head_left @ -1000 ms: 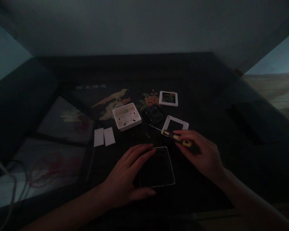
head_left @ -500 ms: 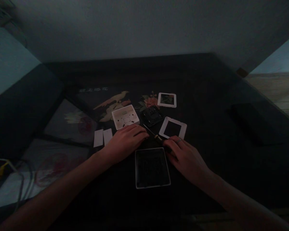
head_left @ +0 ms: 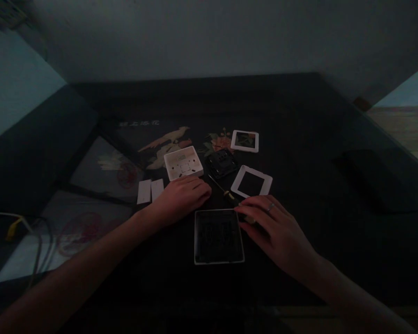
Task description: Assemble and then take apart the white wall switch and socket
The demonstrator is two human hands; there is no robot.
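My left hand point(head_left: 183, 197) lies palm down on the dark table, fingers together and curled, just in front of a white square box point(head_left: 183, 162). What its fingertips cover is hidden. My right hand point(head_left: 277, 227), with a ring on one finger, is closed over the handle of a screwdriver point(head_left: 218, 185), whose thin shaft points up and left between the hands. A dark square panel with a pale rim point(head_left: 218, 235) lies flat between my wrists, with my right fingertips at its upper right corner.
A dark module point(head_left: 222, 163) and two white square frames point(head_left: 251, 181) point(head_left: 244, 141) lie behind the hands. Two small white rectangular pieces point(head_left: 150, 190) sit to the left. Cables with a yellow plug point(head_left: 14, 226) trail at the far left. The tabletop point(head_left: 142, 134) bears a bird picture.
My left hand left the dark panel and moved up to the spot in front of the white box. My right hand lowered the screwdriver to the table beside the panel.
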